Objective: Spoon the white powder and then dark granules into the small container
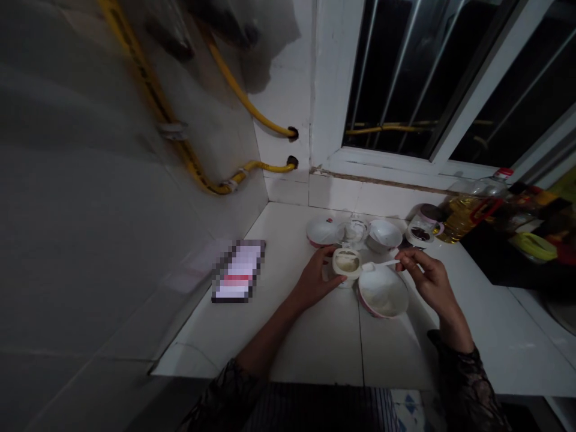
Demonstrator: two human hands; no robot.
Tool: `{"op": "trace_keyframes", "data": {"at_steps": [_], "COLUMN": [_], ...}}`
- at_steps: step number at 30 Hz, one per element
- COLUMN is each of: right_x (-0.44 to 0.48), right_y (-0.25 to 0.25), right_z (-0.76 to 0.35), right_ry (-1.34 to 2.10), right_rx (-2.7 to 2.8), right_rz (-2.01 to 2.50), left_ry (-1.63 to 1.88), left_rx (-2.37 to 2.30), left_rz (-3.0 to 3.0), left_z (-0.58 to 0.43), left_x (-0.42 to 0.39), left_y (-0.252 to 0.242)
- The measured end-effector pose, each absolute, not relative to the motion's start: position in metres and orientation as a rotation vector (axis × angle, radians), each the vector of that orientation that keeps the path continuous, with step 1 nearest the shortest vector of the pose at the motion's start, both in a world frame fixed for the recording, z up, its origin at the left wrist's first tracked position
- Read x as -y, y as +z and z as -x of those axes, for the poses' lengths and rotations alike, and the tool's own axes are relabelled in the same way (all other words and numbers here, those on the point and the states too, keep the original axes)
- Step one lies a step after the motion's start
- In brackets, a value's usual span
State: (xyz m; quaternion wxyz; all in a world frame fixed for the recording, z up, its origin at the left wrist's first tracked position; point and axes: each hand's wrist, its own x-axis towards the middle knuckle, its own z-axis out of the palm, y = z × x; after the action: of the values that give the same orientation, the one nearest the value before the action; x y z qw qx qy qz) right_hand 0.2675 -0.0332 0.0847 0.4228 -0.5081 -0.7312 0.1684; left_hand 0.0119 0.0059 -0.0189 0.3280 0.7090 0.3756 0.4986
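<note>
My left hand (317, 276) grips a small white seasoning jar (347, 264) with its clear lid (354, 231) flipped up; pale powder shows inside. Between the fingers of my right hand (423, 277) is the handle of a small white spoon (380, 264). The spoon's bowl end is at the jar's right rim, above the far edge of a larger bowl (384, 294). That bowl is white inside and pinkish outside, with whitish powder at its bottom. Two smaller white bowls, a left one (321, 231) and a right one (384, 234), stand behind the jar.
A phone (238, 271) with a blurred screen leans or lies at the left wall. Right of the bowls are a lidded jar with dark contents (423, 227), an oil bottle (463, 210) and several condiment containers (535, 240). Yellow pipes (193, 162) run along the wall.
</note>
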Motion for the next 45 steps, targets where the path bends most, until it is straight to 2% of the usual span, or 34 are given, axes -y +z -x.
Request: {"op": "trace_keyframes", "data": {"at_steps": [6,11,24,31,45], "right_x": [0.061,0.072,0.043,0.037,0.024], "right_y": [0.104,0.096,0.085,0.073,0.058], "right_z": [-0.302,-0.297,-0.304,-0.283,-0.295], "right_ry": [0.443,0.486,0.233,0.682,1.108], "right_rx": [2.138,2.353,2.242,2.145,1.538], "right_rz": [1.335,1.22,1.604,1.542,1.46], "left_ry": [1.298,1.296,1.289,1.286,1.274], "left_rx": [-0.998,-1.007,-1.01,-1.008,-1.006], "left_rz": [-1.847,-1.843,-1.86,-1.866,-1.858], "left_z": [-0.012,-0.012,-0.011,-0.01,-0.01], "left_x": [-0.004,-0.004,-0.005,-0.004,-0.004], "left_y": [-0.016,-0.015,-0.017,-0.016,-0.015]}}
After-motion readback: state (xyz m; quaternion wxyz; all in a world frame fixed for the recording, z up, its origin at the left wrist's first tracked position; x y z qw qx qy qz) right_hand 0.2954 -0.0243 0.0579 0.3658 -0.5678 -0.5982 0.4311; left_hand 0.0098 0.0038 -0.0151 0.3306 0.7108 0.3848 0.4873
